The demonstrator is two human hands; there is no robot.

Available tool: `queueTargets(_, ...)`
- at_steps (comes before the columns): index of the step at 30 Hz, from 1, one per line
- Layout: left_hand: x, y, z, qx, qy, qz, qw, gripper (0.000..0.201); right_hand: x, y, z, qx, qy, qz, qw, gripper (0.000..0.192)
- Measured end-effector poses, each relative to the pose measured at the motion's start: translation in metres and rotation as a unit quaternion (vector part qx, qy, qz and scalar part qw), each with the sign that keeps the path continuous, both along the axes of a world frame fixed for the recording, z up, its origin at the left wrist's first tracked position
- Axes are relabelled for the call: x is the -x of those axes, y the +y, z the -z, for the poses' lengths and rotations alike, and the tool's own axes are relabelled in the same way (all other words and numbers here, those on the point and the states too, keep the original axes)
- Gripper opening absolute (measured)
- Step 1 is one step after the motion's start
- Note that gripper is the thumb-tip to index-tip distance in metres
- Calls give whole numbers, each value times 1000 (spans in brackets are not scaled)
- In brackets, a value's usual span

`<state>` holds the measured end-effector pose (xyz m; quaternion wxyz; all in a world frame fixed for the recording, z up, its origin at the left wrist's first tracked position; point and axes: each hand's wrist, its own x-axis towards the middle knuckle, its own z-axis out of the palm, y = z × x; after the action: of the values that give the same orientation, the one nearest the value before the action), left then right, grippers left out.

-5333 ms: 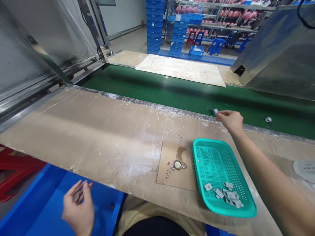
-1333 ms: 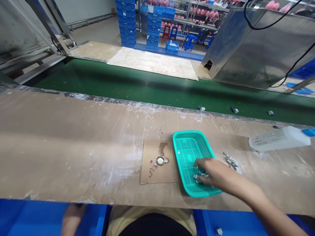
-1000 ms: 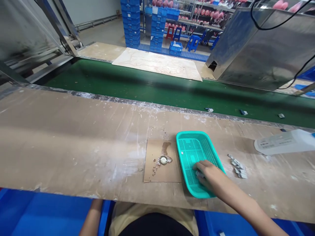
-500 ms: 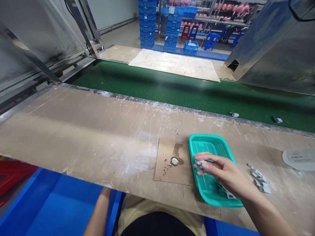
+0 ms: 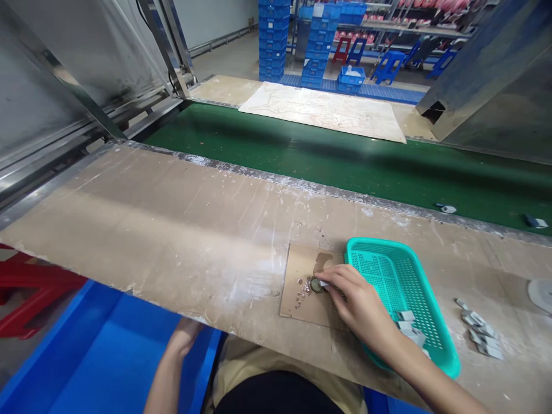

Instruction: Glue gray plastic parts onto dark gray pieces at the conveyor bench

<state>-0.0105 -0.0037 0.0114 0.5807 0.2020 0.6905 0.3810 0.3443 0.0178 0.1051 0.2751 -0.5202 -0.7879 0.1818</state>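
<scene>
The right hand (image 5: 357,302) reaches across the near corner of the green basket (image 5: 446,359) and pinches a small grey piece (image 5: 325,283) between thumb and fingertips. The fingers are curled close together, almost shut around it. The piece is flat and tiny, and its long side points left, toward a little round cap (image 5: 316,285) that sits in a wet brown spot. The tip of the piece touches the cap or is right beside it; I cannot tell which. The cap lies on a brown card (image 5: 297,305), and the card lies on the dusty table (image 5: 172,230), just left of the basket. More grey pieces (image 5: 407,325) lie in the near end of the basket, and a small heap of pieces (image 5: 478,333) lies on the table to its right. Two more bits (image 5: 447,209) sit on the green belt (image 5: 302,155) behind the table. The left hand (image 5: 184,336) is low, at the near edge of the table above a blue bin (image 5: 86,356), and its fingers are hidden, so I cannot tell if it is open or shut. Half a second ago the right hand was lifted over the basket with the piece in its fingers; now it has gone left and down to the cap. A second ago it was digging among the pieces in the basket.
</scene>
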Motion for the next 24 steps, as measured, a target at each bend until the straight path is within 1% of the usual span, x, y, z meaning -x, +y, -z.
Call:
queueTargets(1, 8, -5, 0, 6, -8, 3, 1000, 30, 0, -1, 2, -4, -12, -7, 1000, 27)
queueTargets(3, 25, -16, -6, 21, -26, 28, 999, 38, -1, -1, 4, -3, -27, -15, 1000, 25)
queueTargets(6, 46, -29, -26, 38, -30, 92, 995, 41, -2, -1, 6, 0, -48, -20, 999, 24)
queueTargets(9, 53, -34, -48, 17, -31, 169, 985, 32, -2, 0, 7, -3, -70, -25, 997, 25)
queueTargets(11, 47, -33, -60, -18, -53, 222, 973, 25, -1, 0, 5, -8, -64, -22, 998, 26)
queueTargets(13, 31, -29, -71, -55, -95, 251, 962, 24, -1, 0, 1, -3, -39, -8, 999, 25)
queueTargets(15, 5, -23, -81, -80, -145, 242, 956, 25, -1, 0, -5, 20, -3, 15, 1000, 24)
queueTargets(18, -49, -12, -96, -82, -222, 190, 953, 21, 0, -2, -16, 98, 78, 65, 990, 21)
queueTargets(21, -102, -5, -105, -73, -307, 126, 940, 19, 1, -6, -24, 202, 193, 99, 955, 28)
queueTargets(22, -116, -3, -106, -69, -332, 107, 935, 19, 0, -7, -25, 225, 219, 106, 944, 31)
queueTargets(23, -128, -2, -105, -67, -354, 91, 929, 19, 0, -8, -25, 234, 228, 112, 939, 32)
queueTargets(24, -137, -1, -104, -67, -371, 75, 923, 18, -1, -9, -25, 227, 218, 116, 942, 32)
